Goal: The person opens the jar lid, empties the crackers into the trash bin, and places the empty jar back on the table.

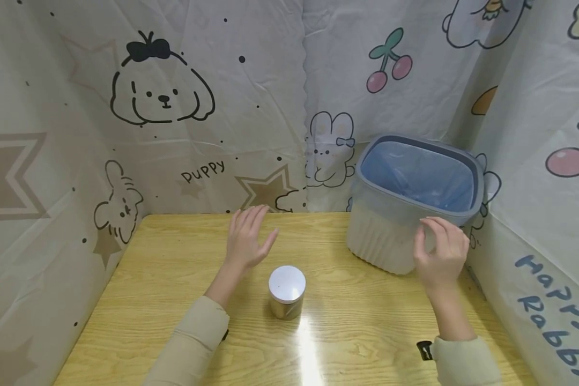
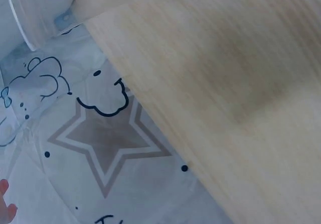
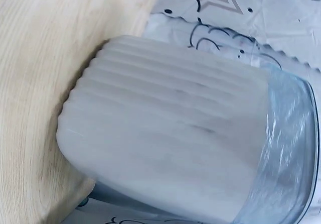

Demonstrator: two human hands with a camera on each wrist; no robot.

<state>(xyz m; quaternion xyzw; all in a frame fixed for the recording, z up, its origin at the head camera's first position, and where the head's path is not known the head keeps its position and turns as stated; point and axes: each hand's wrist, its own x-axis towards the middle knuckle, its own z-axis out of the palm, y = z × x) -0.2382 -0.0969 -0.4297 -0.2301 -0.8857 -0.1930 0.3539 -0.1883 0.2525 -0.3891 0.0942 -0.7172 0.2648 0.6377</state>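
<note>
My left hand point(image 1: 246, 236) is raised above the table behind and left of a small can, fingers extended, thumb apart, nothing in its grasp. Only its fingertips point(image 2: 6, 204) show at the edge of the left wrist view. The can point(image 1: 287, 292), with a whitish lid and a metallic body, stands upright on the table. In front of the bin, my right hand point(image 1: 441, 252) hovers with fingers loosely bent and a gap to the thumb, holding nothing visible. The grey-white ribbed trash bin point(image 1: 381, 236), lined with a bluish plastic bag point(image 1: 415, 169), fills much of the right wrist view.
The wood-grain table point(image 1: 173, 279) meets a printed cloth point(image 1: 251, 107) with cartoon animals and stars at the back and both sides. The bin stands in the back right corner, close to the cloth. Glare falls on the table in front of the can.
</note>
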